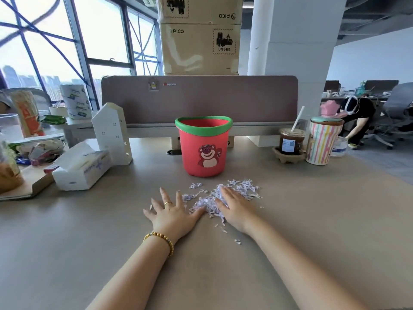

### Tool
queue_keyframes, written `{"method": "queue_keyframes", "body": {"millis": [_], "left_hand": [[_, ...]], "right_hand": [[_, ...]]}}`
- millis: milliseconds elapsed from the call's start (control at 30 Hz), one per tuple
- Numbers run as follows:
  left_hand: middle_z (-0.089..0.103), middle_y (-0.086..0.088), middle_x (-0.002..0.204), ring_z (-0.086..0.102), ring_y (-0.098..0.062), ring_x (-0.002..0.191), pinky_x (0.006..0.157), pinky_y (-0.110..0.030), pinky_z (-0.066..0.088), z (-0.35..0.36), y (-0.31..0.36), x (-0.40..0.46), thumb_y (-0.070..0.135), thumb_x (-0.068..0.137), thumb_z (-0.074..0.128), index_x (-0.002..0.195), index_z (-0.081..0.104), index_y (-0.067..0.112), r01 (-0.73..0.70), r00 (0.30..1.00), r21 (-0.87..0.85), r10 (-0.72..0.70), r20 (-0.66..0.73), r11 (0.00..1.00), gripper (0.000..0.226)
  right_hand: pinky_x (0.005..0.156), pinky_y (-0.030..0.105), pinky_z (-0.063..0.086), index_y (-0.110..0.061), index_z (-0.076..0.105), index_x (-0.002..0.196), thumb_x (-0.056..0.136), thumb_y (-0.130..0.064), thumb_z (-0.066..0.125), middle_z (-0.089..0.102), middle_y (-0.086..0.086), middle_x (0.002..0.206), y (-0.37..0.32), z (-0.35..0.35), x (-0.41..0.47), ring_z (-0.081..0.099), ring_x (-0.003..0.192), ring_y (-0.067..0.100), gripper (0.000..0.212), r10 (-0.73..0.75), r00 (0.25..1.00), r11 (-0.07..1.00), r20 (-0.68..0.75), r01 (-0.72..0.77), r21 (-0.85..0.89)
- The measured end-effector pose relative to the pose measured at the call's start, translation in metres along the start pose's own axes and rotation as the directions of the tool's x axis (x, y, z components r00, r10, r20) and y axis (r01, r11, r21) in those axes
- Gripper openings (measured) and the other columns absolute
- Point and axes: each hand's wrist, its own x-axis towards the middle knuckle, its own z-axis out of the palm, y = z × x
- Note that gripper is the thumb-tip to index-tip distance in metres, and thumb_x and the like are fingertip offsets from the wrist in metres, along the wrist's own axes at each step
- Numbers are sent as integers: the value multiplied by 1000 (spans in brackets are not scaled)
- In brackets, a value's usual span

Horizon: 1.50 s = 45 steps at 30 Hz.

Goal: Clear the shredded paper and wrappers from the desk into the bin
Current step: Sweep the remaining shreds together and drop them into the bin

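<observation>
A pile of white shredded paper (242, 189) lies on the grey desk (312, 220), just in front of a red bin (203, 151) with a green rim and a bear picture. My left hand (171, 212) rests flat on the desk at the pile's left edge, fingers spread, wearing a ring. My right hand (234, 208) lies flat on top of the pile's middle, fingers apart, covering part of it. Loose shreds (237, 241) are scattered nearer to me, between my forearms. Neither hand holds anything.
A tissue pack (82, 167) and a white house-shaped box (112, 134) stand at the left. An iced coffee cup (290, 143) and a striped tumbler (321, 143) stand at the right. Wrappers and clutter (43, 151) lie far left. A brown partition (201, 99) backs the desk.
</observation>
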Motion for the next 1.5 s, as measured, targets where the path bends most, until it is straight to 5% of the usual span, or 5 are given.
{"method": "queue_keyframes", "body": {"millis": [433, 667, 1033, 1233, 1500], "left_hand": [[30, -11, 152, 24, -26, 142, 119, -39, 11, -2, -7, 18, 42, 96, 35, 138, 36, 18, -276, 931, -183, 215, -294, 944, 49], [16, -17, 156, 10, -28, 146, 120, -42, 9, 3, -7, 40, 46, 95, 24, 141, 30, 11, -96, 995, -187, 89, -46, 978, 58], [33, -4, 151, 34, -20, 137, 115, -33, 28, -8, 5, 32, 51, 88, 47, 145, 23, 26, -369, 898, -498, 440, 28, 785, 66], [30, 1, 149, 23, -23, 138, 115, -37, 21, -8, -1, 27, 64, 78, 53, 142, 26, 39, -460, 886, -66, 463, 22, 885, 74], [44, -7, 126, 45, -25, 121, 98, -33, 42, 4, 8, 30, 44, 93, 43, 130, 45, 24, -524, 851, -67, 518, -84, 849, 42]], "right_hand": [[115, 31, 23, -11, 41, 139, 99, -30, 37, 45, 5, 146, -2, -6, -2, 36, 137, 18, 45, -60, 963, 996, -264, 75, 49], [112, 39, 30, -4, 29, 142, 99, -38, 27, 37, 14, 149, 18, -13, 11, 35, 136, 29, 54, 247, 950, 967, -193, -254, -9], [118, 36, 21, -16, 27, 146, 100, -35, 31, 32, 4, 154, 7, -13, 10, 26, 142, 21, 49, 50, 995, 988, -85, -37, 147], [114, 33, 19, -23, 28, 146, 89, -49, 50, 32, -1, 149, 6, -14, 2, 20, 139, 20, 66, -42, 999, 999, -16, 42, -33], [102, 38, 36, -13, 53, 125, 92, -35, 52, 48, 7, 121, 2, 5, 11, 38, 120, 25, 40, -86, 987, 987, -134, 66, -145]]}}
